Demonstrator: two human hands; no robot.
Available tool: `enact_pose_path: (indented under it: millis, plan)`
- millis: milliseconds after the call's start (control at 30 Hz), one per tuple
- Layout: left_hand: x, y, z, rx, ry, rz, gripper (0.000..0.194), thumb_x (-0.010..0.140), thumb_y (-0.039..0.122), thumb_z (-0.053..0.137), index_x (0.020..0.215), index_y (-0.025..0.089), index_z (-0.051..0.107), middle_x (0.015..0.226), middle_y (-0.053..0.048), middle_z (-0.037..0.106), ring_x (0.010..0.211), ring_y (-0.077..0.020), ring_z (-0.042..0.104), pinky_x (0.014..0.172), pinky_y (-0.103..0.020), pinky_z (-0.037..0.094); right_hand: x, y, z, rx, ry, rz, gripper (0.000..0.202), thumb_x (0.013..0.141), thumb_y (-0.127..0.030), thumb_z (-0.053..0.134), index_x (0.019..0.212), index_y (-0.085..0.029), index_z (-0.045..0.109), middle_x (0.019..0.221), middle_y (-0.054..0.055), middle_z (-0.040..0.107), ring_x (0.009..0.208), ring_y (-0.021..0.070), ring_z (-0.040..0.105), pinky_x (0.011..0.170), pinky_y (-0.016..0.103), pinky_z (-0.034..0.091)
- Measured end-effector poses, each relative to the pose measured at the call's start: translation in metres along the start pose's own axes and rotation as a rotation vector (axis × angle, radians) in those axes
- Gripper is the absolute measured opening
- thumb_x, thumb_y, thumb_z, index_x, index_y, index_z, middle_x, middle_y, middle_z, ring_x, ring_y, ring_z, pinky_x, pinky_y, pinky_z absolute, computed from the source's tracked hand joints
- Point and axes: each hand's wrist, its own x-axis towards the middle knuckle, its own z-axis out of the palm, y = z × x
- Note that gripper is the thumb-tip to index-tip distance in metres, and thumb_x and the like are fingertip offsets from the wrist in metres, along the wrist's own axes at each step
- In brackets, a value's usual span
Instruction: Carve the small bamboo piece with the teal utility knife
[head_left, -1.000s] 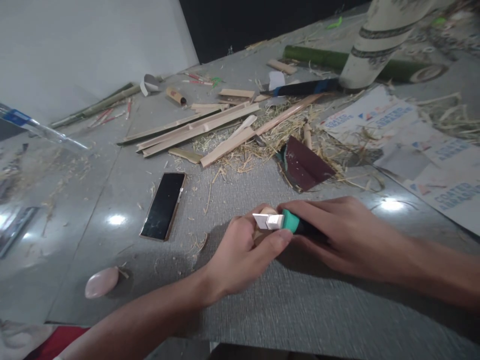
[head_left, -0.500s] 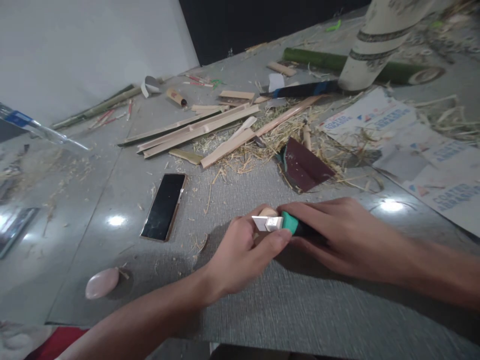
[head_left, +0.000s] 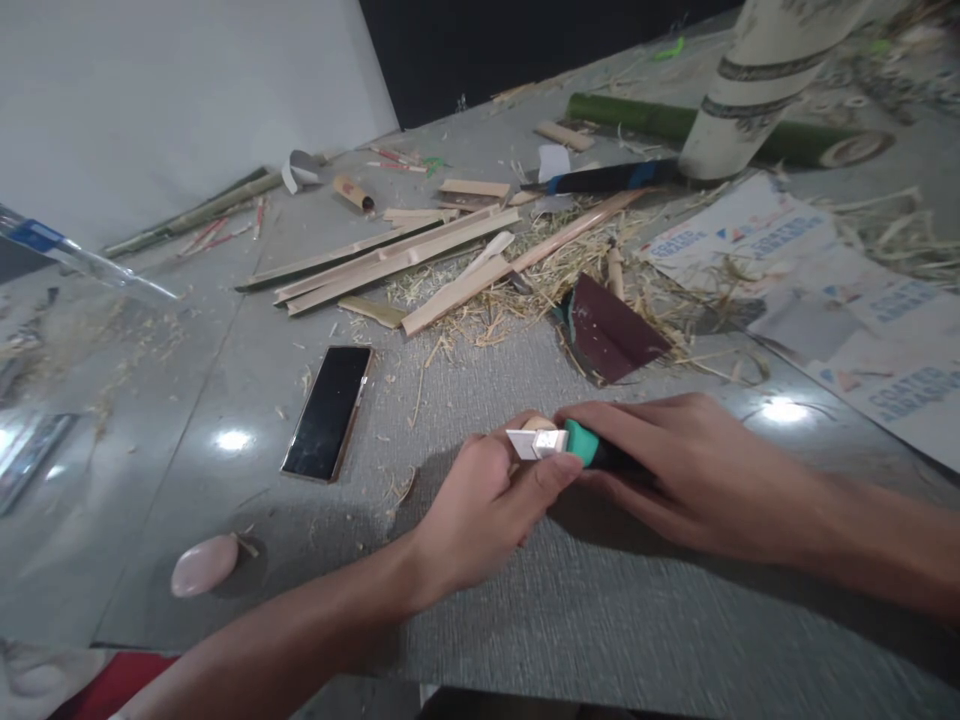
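My right hand is closed round the dark handle of a utility knife with a green front part. Its short blade points left, across a small pale wooden piece. That piece is mostly hidden in my left hand, whose fingers are curled round it. The left thumb presses against the knife near the green part. Both hands are together just above the grey textured table, near its front edge.
A phone and a pinkish oval object lie to the left. Behind are split bamboo strips, shavings, a dark red sheet and printed abrasive sheets. A green bamboo tube lies at the back.
The blade and knife front have shifted very slightly right. Both hands keep their hold, and the things on the table stay where they were.
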Motion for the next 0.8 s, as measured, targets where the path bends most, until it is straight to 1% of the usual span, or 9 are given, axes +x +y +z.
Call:
enact_pose_path:
  millis: [133, 200, 367, 500, 600, 700, 800]
  plan:
    - [0.000, -0.001, 0.001, -0.020, -0.002, -0.007, 0.044, 0.116, 0.061, 0.065, 0.094, 0.023, 0.057, 0.059, 0.007, 0.052, 0.054, -0.0127, 0.050, 0.057, -0.027, 0.041, 0.000, 0.001, 0.000, 0.020, -0.003, 0.019, 0.016, 0.121, -0.034, 0.053, 0.125, -0.022, 0.063, 0.098, 0.004, 0.082, 0.073, 0.0199, 0.075, 0.062, 0.034, 0.039]
    - [0.000, -0.001, 0.001, -0.014, 0.010, 0.006, 0.044, 0.116, 0.061, 0.065, 0.094, 0.024, 0.056, 0.061, 0.007, 0.052, 0.054, -0.0125, 0.049, 0.056, -0.027, 0.040, 0.000, 0.001, 0.001, 0.014, -0.002, 0.022, 0.017, 0.122, -0.036, 0.052, 0.124, -0.022, 0.062, 0.100, 0.005, 0.082, 0.074, 0.0200, 0.076, 0.063, 0.034, 0.039]
    - [0.000, 0.004, -0.001, 0.032, 0.057, 0.017, 0.042, 0.113, 0.052, 0.071, 0.088, 0.024, 0.052, 0.064, 0.007, 0.050, 0.057, -0.0114, 0.047, 0.057, -0.028, 0.037, 0.001, 0.000, 0.001, -0.004, 0.000, 0.010, 0.020, 0.124, -0.038, 0.050, 0.123, -0.022, 0.061, 0.096, 0.002, 0.081, 0.072, 0.0188, 0.075, 0.061, 0.034, 0.038]
    - [0.000, 0.009, -0.001, -0.030, 0.062, -0.012, 0.038, 0.109, 0.043, 0.075, 0.087, 0.024, 0.051, 0.066, 0.007, 0.049, 0.059, -0.0105, 0.045, 0.058, -0.027, 0.035, 0.001, -0.001, 0.001, 0.003, 0.004, 0.006, 0.022, 0.124, -0.038, 0.050, 0.129, -0.020, 0.062, 0.092, 0.001, 0.079, 0.069, 0.0175, 0.072, 0.060, 0.033, 0.037]
    - [0.000, 0.012, 0.000, -0.080, 0.054, -0.033, 0.037, 0.103, 0.040, 0.079, 0.086, 0.024, 0.050, 0.066, 0.007, 0.047, 0.059, -0.0101, 0.043, 0.057, -0.028, 0.034, 0.001, 0.000, 0.001, 0.023, 0.009, 0.012, 0.021, 0.123, -0.038, 0.052, 0.127, -0.021, 0.064, 0.091, 0.001, 0.079, 0.069, 0.0175, 0.072, 0.060, 0.033, 0.037]
    - [0.001, 0.012, -0.001, -0.120, 0.060, -0.020, 0.035, 0.102, 0.040, 0.080, 0.088, 0.023, 0.054, 0.067, 0.007, 0.046, 0.060, -0.0098, 0.039, 0.057, -0.028, 0.032, 0.001, 0.000, 0.000, 0.030, 0.014, 0.020, 0.019, 0.122, -0.038, 0.053, 0.122, -0.022, 0.064, 0.094, 0.003, 0.080, 0.071, 0.0180, 0.073, 0.062, 0.034, 0.039]
    - [0.002, 0.010, -0.002, -0.154, 0.059, 0.004, 0.034, 0.104, 0.042, 0.081, 0.092, 0.023, 0.056, 0.068, 0.007, 0.044, 0.060, -0.0094, 0.036, 0.058, -0.028, 0.031, 0.000, 0.000, 0.000, 0.008, 0.028, 0.013, 0.019, 0.123, -0.038, 0.052, 0.121, -0.022, 0.063, 0.091, 0.001, 0.079, 0.070, 0.0175, 0.073, 0.061, 0.034, 0.038]
